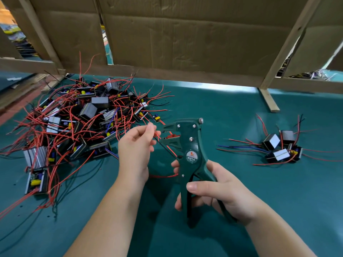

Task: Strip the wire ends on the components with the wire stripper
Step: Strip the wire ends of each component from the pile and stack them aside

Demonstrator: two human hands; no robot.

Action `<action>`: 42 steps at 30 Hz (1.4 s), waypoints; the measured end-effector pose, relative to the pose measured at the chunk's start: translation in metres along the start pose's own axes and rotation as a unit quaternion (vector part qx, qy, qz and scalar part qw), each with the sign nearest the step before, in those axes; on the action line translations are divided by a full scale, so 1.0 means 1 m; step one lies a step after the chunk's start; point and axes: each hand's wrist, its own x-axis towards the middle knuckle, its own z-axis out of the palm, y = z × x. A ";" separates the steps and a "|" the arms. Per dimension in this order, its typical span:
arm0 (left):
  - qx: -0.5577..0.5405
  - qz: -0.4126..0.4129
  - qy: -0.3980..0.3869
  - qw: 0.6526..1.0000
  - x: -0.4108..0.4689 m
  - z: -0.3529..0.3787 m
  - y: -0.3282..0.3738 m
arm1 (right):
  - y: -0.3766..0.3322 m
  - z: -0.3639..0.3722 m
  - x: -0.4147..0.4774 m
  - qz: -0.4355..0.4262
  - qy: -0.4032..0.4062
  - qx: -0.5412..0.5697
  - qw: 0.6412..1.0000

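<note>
Being thin and probably limp, the red wire (157, 133) is pinched close to its end by the left hand (136, 147) at the mouth, perhaps not yet inside, of the wire stripper (191, 145), whose handles are gripped by the right hand (215, 190).

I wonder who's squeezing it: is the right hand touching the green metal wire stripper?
Touching. The head view shows the right hand curled round the handles of the green metal wire stripper, thumb in front.
</note>
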 end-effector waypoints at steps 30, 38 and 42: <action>0.471 0.354 0.204 0.782 0.012 -0.034 0.013 | -0.034 -0.082 -0.019 -0.248 0.352 -0.027 0.902; 0.558 0.185 0.239 0.773 0.027 -0.059 0.015 | -0.027 -0.076 -0.013 -0.246 0.329 -0.029 0.911; 0.554 0.169 0.269 0.769 0.031 -0.065 0.019 | -0.026 -0.076 -0.012 -0.233 0.325 -0.009 0.916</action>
